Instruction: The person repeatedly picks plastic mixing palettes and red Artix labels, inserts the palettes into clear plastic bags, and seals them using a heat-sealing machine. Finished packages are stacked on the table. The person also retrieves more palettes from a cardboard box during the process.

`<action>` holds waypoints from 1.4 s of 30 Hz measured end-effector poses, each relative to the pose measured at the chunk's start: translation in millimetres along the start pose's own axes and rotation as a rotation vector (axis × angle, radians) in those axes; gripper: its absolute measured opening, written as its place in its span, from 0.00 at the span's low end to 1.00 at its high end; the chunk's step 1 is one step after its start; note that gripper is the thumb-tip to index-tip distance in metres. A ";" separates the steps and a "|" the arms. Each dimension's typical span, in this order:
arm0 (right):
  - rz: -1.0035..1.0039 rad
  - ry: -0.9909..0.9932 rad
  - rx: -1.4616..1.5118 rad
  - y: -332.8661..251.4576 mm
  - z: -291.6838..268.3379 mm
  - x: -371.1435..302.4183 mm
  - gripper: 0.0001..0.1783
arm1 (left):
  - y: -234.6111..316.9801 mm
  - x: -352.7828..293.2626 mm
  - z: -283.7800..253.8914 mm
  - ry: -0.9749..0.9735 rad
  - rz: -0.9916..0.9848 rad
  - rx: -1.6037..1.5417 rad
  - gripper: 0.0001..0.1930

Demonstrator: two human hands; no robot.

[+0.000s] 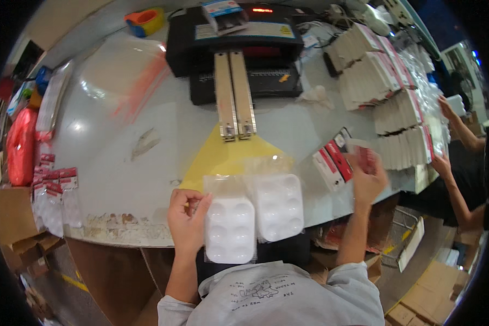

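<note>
My left hand (187, 217) is closed on the upper left edge of a clear bag with a white palette tray (230, 231) in it, which has several round wells. A second bagged white palette tray (280, 209) lies right beside it, its lower end over the table's front edge. My right hand (368, 182) is raised at the right, slightly blurred, its fingers pinching a red and white card (367, 158). Just left of that hand lies a small pile of red, white and black cards (332, 163). Beneath the two bags spreads a yellow sheet (204, 160).
A black machine (239, 46) with two metal rails (234, 98) stands at the back. Stacks of cards (383, 92) line the right side, near another person's hands (443, 163). Bagged goods with red tops (54, 190) hang at the left edge. Clear plastic sheets (122, 68) lie back left.
</note>
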State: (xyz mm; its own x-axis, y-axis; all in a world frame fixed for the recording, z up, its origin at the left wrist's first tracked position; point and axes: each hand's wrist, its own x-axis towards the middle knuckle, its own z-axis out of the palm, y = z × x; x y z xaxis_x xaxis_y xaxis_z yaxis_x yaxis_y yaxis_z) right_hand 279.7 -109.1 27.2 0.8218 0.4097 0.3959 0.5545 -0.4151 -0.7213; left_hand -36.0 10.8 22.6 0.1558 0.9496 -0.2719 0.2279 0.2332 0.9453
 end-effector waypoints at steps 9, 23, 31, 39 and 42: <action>-0.688 -0.561 0.160 -111.6 22.8 -6.0 0.27 | 42.9 -22.7 17.5 -0.486 0.050 -0.270 0.10; -0.188 -1.074 0.370 -124.7 49.9 -21.8 0.23 | 39.4 2.5 26.6 -0.271 -0.124 -0.295 0.08; -0.055 -1.059 0.424 -118.0 52.4 -19.1 0.11 | 38.4 3.1 19.4 -0.373 -0.057 -0.142 0.08; -0.128 -1.009 0.415 -123.8 53.9 -8.5 0.09 | 41.3 2.1 21.8 -0.414 -0.044 -0.117 0.07; -0.258 -0.986 0.366 -125.2 54.2 -10.3 0.08 | 40.9 2.3 20.3 -0.392 -0.018 -0.111 0.07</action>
State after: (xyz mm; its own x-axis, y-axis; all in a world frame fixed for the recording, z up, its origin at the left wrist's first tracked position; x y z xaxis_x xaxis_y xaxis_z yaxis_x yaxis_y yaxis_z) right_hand 194.6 -17.3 82.6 0.1275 0.9908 0.0465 0.4888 -0.0219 -0.8721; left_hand -6.8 18.3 57.0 0.5121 0.7984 -0.3168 0.1324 0.2910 0.9475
